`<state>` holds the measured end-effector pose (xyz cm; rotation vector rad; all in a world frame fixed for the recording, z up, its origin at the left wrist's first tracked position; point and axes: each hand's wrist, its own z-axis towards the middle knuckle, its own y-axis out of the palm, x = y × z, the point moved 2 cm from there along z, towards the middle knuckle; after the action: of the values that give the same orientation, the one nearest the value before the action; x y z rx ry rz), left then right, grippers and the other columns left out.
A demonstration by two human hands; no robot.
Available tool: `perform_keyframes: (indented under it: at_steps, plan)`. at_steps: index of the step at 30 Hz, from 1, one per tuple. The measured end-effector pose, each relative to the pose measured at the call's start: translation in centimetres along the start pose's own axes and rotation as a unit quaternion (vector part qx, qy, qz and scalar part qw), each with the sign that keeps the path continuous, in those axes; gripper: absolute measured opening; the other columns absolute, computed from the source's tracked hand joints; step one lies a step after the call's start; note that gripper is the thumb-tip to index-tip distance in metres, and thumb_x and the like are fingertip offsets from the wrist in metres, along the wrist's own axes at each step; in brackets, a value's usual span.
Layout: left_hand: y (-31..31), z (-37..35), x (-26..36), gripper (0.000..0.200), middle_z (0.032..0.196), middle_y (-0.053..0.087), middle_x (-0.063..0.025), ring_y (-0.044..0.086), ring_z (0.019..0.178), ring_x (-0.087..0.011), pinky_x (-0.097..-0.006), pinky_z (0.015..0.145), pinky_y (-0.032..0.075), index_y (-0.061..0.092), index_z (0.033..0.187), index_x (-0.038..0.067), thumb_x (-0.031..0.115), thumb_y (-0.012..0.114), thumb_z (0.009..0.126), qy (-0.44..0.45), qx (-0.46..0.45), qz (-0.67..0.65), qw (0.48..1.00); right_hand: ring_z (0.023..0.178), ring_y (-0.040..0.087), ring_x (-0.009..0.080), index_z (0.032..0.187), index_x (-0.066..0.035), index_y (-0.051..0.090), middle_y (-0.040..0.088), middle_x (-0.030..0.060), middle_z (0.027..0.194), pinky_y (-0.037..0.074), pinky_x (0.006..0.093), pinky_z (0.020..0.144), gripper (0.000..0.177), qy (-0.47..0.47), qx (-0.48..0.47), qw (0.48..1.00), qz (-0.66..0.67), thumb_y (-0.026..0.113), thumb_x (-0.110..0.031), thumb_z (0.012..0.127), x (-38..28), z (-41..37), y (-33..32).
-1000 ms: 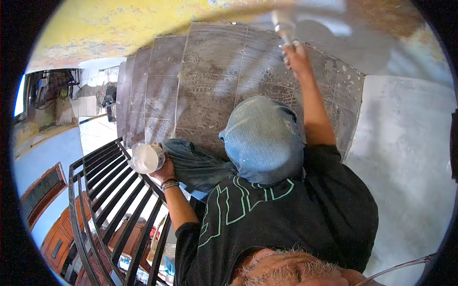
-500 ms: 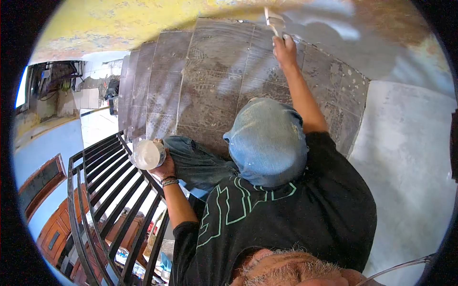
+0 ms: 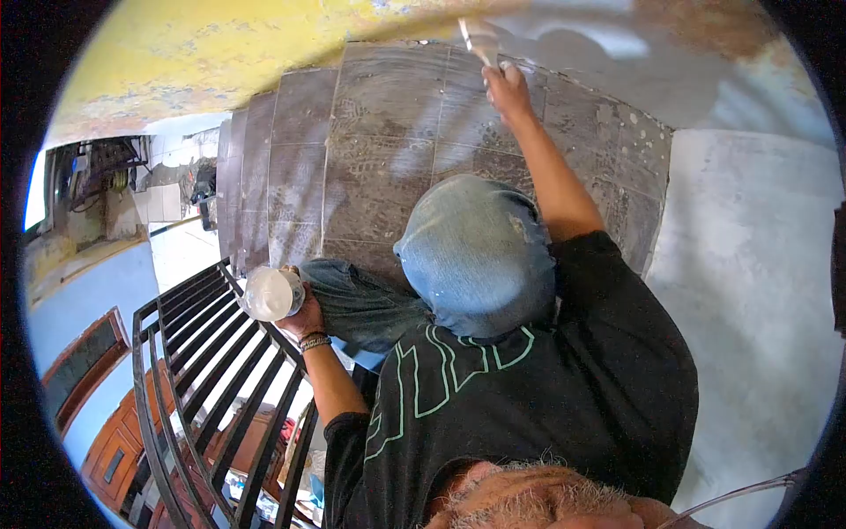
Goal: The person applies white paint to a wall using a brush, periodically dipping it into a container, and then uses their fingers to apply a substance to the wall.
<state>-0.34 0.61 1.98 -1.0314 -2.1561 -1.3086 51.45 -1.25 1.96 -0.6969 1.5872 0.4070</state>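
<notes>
At the top of the head view, my right hand (image 3: 508, 91) is closed around the handle of a paintbrush (image 3: 481, 44). Its whitish bristles are at the lower wall, where the yellow, patchy paint (image 3: 220, 57) meets a grey-coated stretch (image 3: 573, 53). My left hand (image 3: 308, 316) wraps round a clear plastic container (image 3: 268, 294) with whitish contents, held beside my bent leg near the railing. A bracelet circles that wrist.
Black metal railing (image 3: 211, 353) runs along my left, with a lower level and wooden doors (image 3: 119, 441) beyond it. Dusty brown tiles (image 3: 379, 159) cover the floor up to the wall. A pale grey wall (image 3: 749, 264) stands on my right.
My right hand and the paintbrush have moved left along the wall's base. The view has shifted slightly; my left hand still holds the container near the railing.
</notes>
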Motion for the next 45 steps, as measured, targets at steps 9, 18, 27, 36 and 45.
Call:
perform_keyframes:
  at_steps: [9, 18, 27, 36, 45]
  plan:
    - [-1.3, 0.7, -0.2, 0.056, 0.112, 0.045, -0.0154, 0.044, 0.103, -0.0289, -0.0390, 0.076, 0.044, 0.037, 0.115, 0.003, 0.039, 0.043, 0.073, 0.018, -0.036, 0.009, 0.999, 0.039, 0.039, 0.0077, 0.079, -0.002, 0.046, 0.044, 0.0013, 0.057, 0.026, 0.0231, 0.031, 0.016, 0.154, 0.055, 0.985, -0.057, 0.053, -0.014, 0.072, 5.0, 0.5, -4.3]
    - [-1.1, 0.6, -0.2, 0.055, 0.111, 0.046, -0.0147, 0.046, 0.101, -0.0287, -0.0366, 0.071, 0.046, 0.038, 0.116, 0.005, 0.040, 0.043, 0.074, 0.003, -0.050, -0.029, 0.998, 0.038, 0.039, 0.0084, 0.071, -0.001, 0.048, 0.043, 0.0007, 0.052, 0.026, 0.0235, 0.031, 0.016, 0.012, 0.107, 0.985, -0.132, 0.053, -0.016, 0.073, 6.0, -0.9, -5.0]
    - [-0.7, 0.7, -0.1, 0.052, 0.111, 0.047, -0.0125, 0.045, 0.102, -0.0310, -0.0380, 0.071, 0.045, 0.039, 0.116, 0.007, 0.039, 0.043, 0.075, 0.003, -0.016, -0.001, 1.000, 0.037, 0.039, 0.0077, 0.072, -0.002, 0.046, 0.044, 0.0013, 0.055, 0.027, 0.0240, 0.031, 0.018, 0.037, 0.104, 0.984, -0.138, 0.053, -0.018, 0.073, 6.3, 3.6, -6.6]
    - [-1.3, 1.1, 0.1, 0.057, 0.114, 0.045, -0.0154, 0.044, 0.105, -0.0295, -0.0374, 0.079, 0.042, 0.038, 0.117, 0.006, 0.043, 0.037, 0.074, 0.009, 0.014, 0.042, 0.999, 0.037, 0.038, 0.0072, 0.078, -0.002, 0.047, 0.046, 0.0015, 0.056, 0.027, 0.0223, 0.031, 0.015, 0.133, 0.130, 0.978, -0.094, 0.054, -0.014, 0.072, 7.4, -1.3, -11.9]
    - [1.0, -0.1, 0.0, 0.057, 0.108, 0.049, -0.0140, 0.049, 0.097, -0.0284, -0.0356, 0.067, 0.047, 0.042, 0.112, 0.004, 0.047, 0.042, 0.074, 0.008, -0.009, -0.012, 1.000, 0.038, 0.035, 0.0041, 0.077, -0.003, 0.046, 0.044, -0.0003, 0.057, 0.024, 0.0181, 0.031, 0.013, 0.071, 0.075, 0.995, -0.003, 0.053, -0.013, 0.075, -5.9, -0.9, -12.8]
